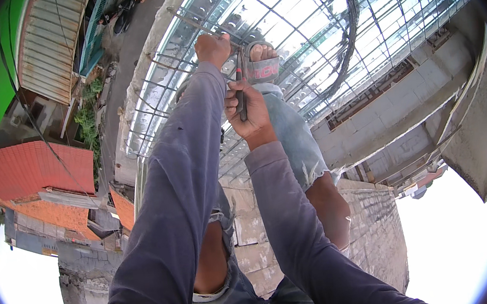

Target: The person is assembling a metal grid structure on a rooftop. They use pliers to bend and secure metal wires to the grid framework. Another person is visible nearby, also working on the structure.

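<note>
My right hand (pixel 248 109) is wrapped round the dark handles of a pair of pincers (pixel 239 72) with a red band. They point away from me, their jaws near the steel bars. Just ahead and to the left, my left hand (pixel 212 49) is closed at the mesh. What its fingers hold, if anything, is hidden. Under both hands spreads a reinforcing bar mesh (pixel 292 25) over shiny, ribbed metal decking (pixel 276 9). Beside the pincers, my sandalled foot (pixel 262 67) stands on the mesh.
A long bundle of black wire (pixel 352 28) lies across the mesh to the right. Along the left runs a rough concrete edge (pixel 142 67), with a street (pixel 118 64) far below. A grey block wall (pixel 376 227) stands lower right, and a concrete ledge (pixel 371 121) borders the decking.
</note>
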`<act>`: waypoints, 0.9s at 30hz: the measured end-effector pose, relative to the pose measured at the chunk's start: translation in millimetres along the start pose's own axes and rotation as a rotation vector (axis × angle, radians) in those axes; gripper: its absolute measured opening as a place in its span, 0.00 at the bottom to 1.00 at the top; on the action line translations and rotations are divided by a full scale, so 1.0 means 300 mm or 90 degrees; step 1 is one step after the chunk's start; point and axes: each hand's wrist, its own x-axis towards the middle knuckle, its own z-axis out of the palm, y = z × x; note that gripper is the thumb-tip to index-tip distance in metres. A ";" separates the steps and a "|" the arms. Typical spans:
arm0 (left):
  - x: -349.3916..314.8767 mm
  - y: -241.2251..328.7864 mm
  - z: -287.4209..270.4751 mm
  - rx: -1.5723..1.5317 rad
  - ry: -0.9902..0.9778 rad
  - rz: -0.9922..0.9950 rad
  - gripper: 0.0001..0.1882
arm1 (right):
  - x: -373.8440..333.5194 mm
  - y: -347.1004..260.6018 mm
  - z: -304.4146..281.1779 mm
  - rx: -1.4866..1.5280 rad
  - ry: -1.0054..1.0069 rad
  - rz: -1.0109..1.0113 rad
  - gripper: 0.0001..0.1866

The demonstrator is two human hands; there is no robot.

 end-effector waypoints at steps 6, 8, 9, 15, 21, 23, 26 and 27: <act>0.064 -0.054 0.012 -0.161 -0.078 -0.065 0.20 | -0.025 -0.032 0.035 -0.295 0.186 -0.099 0.09; 0.063 -0.039 0.017 -0.222 -0.137 -0.096 0.21 | -0.010 -0.046 0.019 -0.434 0.256 -0.083 0.12; 0.070 -0.045 0.019 -0.203 -0.118 -0.080 0.21 | 0.002 -0.052 0.002 -0.543 0.293 -0.065 0.14; 0.047 -0.018 0.033 0.041 -0.005 0.024 0.22 | -0.013 -0.100 0.083 -1.122 0.497 -0.062 0.31; 0.014 -0.027 -0.044 -0.049 -0.159 -0.039 0.27 | 0.023 -0.077 0.011 -0.257 0.098 0.117 0.09; -0.156 0.106 -0.165 -0.139 -0.264 -0.200 0.29 | 0.049 -0.036 -0.054 0.176 -0.140 0.142 0.07; -0.189 0.012 -0.098 -0.255 -0.475 -0.210 0.24 | 0.080 0.048 -0.082 0.339 -0.272 0.146 0.06; -0.194 -0.003 -0.092 -0.277 -0.479 -0.213 0.23 | 0.082 0.060 -0.077 0.372 -0.301 0.139 0.05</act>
